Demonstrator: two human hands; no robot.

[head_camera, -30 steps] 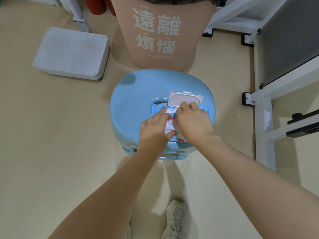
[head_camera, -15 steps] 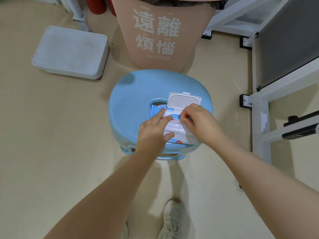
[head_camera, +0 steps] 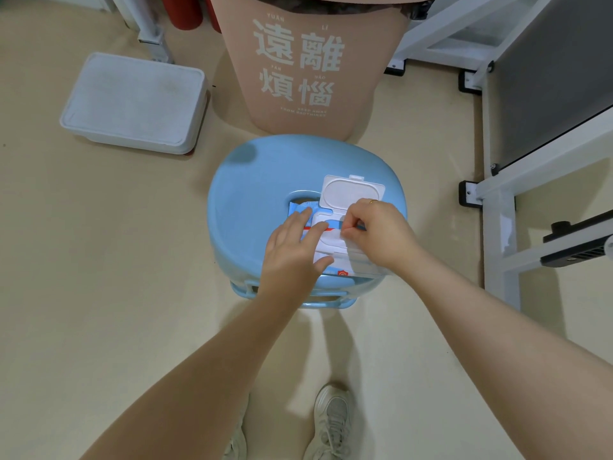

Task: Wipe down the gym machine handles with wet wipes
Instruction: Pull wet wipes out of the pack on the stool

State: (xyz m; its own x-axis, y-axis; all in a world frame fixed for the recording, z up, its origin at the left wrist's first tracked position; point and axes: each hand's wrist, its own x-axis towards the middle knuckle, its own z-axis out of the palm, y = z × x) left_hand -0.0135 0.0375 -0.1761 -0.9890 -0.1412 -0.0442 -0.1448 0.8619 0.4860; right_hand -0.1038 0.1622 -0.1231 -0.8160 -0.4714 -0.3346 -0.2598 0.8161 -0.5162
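- Two bare hands work over a pack of wet wipes that lies on top of a blue stool.
- The pack's white flip lid stands open, hinged back toward the far side of the stool.
- The left hand lies flat on the pack, fingers spread and pressing down on its near left part, gripping nothing.
- The right hand has thumb and forefinger pressed together at the pack's opening, pinching a white wipe that lies across the top of the pack.
- A ring shows on one finger of the right hand.
- A pink bin with white printed characters stands just behind the stool.
- A white lidded box sits on the floor, to the left of the bin and apart from the stool.
- White frame bars of a gym machine stand at the right, with a grey panel above them.
- One pale shoe shows at the bottom edge, below the stool; part of a second shows beside it.
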